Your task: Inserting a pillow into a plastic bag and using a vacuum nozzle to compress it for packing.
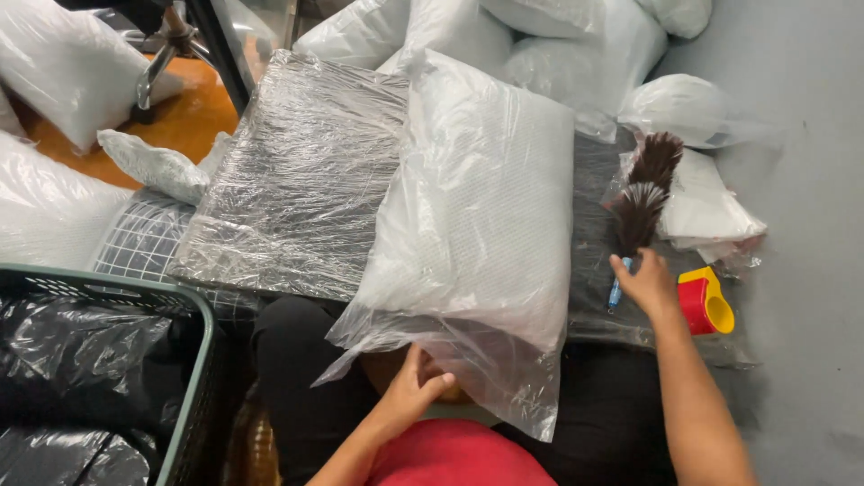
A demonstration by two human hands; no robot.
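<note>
From the head camera, looking straight down: the left hand (pixel 416 389) is tucked under the near, open end of the white pillow in its clear plastic bag (pixel 477 225), fingers curled loosely against the loose film there, thumb lying across the top. Whether it truly grips the film or only presses against it cannot be told, as the plastic veils the fingertips. The forearm rises from the bottom of the frame at a slant, over a red garment (pixel 454 457).

The bagged pillow lies lengthwise across a flat board wrapped in crinkled clear film (pixel 297 189), its near end hanging off the edge toward the person's lap.

Over to the right hand (pixel 646 283): it is closed on the blue handle of a dark brown feather duster (pixel 641 202), fingers wrapped round the handle, back of the hand facing up. The duster's plume points away from the person, resting on the board just beside the pillow's right edge. The right arm stretches forward and nearly straight from the lower right corner.

Just beside that hand sits a red and yellow plastic tape dispenser (pixel 706 301). At lower left stands a green plastic crate lined with black bags (pixel 202 360), and more bagged white pillows (pixel 540 45) are piled at the top.
</note>
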